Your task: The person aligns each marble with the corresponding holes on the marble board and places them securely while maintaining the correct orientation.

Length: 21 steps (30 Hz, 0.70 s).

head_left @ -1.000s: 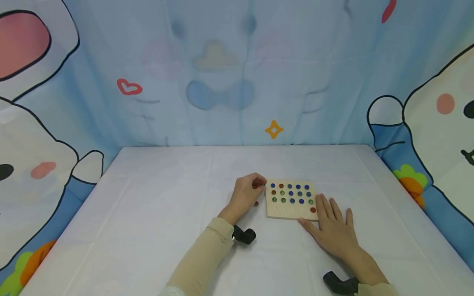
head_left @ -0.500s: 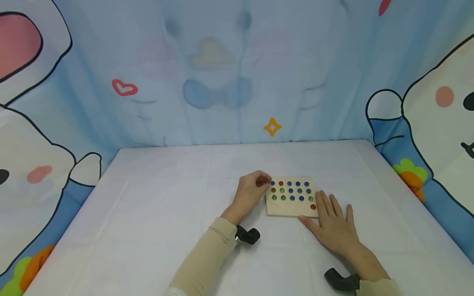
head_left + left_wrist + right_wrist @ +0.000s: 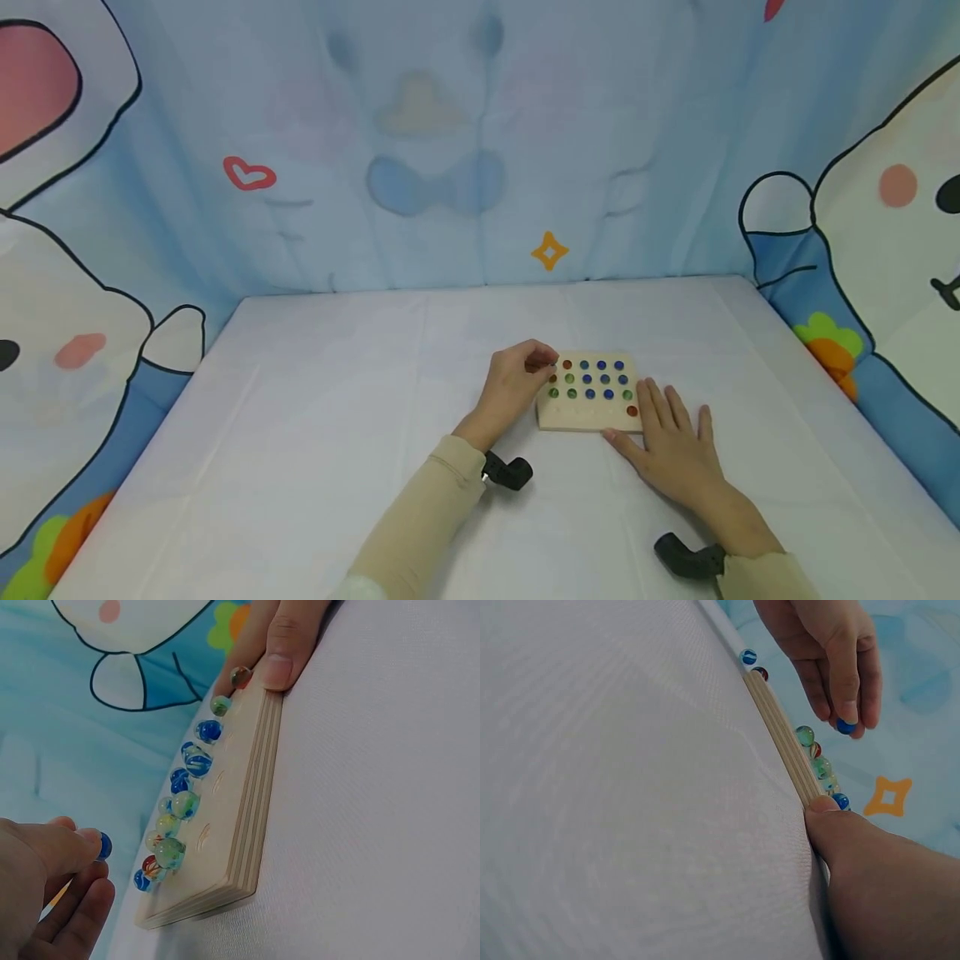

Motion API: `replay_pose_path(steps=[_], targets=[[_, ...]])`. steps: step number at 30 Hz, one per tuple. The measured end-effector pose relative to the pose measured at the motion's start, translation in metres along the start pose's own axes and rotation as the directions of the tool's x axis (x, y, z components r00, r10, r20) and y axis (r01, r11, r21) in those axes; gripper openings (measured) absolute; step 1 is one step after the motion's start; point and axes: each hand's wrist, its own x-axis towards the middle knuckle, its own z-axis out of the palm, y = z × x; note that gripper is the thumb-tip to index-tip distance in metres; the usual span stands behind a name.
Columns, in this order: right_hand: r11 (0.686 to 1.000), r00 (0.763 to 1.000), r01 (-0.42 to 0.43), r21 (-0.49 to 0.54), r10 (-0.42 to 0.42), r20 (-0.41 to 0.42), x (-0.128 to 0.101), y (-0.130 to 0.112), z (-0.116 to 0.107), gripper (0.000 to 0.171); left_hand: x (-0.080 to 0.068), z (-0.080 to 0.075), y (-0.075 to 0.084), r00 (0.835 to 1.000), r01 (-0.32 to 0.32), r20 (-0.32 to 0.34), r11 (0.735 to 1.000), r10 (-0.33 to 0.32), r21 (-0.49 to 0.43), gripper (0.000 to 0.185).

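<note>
The left hand (image 3: 513, 385) pinches 1 small blue marble (image 3: 104, 845) between thumb and fingertip, the other fingers curled loosely under it. It hovers just over the far left corner of the wooden board (image 3: 588, 414), close to the marbles there but not touching them. The right hand (image 3: 671, 450) lies flat with straight fingers on the cloth, its thumb pressed against the near right corner of the board and its fingers along the right edge.

The board sits a little right of the middle of the table (image 3: 315, 433), with wide free cloth on every side; the left half of the table has the most room. From the side the board shows thin glued layers, like plywood, and shallow round dimples in its pale top. The near row of dimples is bare except for 1 red marble (image 3: 632, 411) at the right end. The far rows hold glassy round marbles, mostly blue, some green and red. The cloth is white, finely woven, with soft fold lines.
</note>
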Motion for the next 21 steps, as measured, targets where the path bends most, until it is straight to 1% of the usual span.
replay_pose_path(steps=[3, 7, 12, 17, 21], targets=[[1.000, 1.000, 0.001, -0.006, -0.001, -0.002, 0.001, 0.000, -0.002, 0.102, 0.002, 0.000, 0.002, 1.000, -0.010, -0.002, 1.000, 0.010, -0.006, 0.013], [1.000, 1.000, 0.000, 0.002, 0.000, 0.005, 0.002, -0.002, -0.004, 0.103, 0.003, 0.001, 0.004, 1.000, -0.008, -0.004, 1.000, 0.008, -0.014, 0.012], [1.000, 1.000, 0.003, 0.018, -0.003, 0.011, 0.001, -0.004, -0.002, 0.103, -0.001, 0.003, 0.006, 1.000, 0.022, 0.007, 0.999, -0.022, -0.032, 0.012], [1.000, 1.000, 0.003, 0.008, -0.003, 0.005, -0.002, -0.002, -0.001, 0.103, -0.005, 0.010, 0.007, 0.999, 0.033, 0.015, 0.998, -0.033, -0.060, 0.011], [1.000, 1.000, -0.010, -0.002, 0.010, -0.012, -0.009, 0.004, -0.002, 0.103, -0.007, 0.019, 0.013, 0.999, 0.027, 0.033, 0.997, -0.025, -0.065, 0.012]])
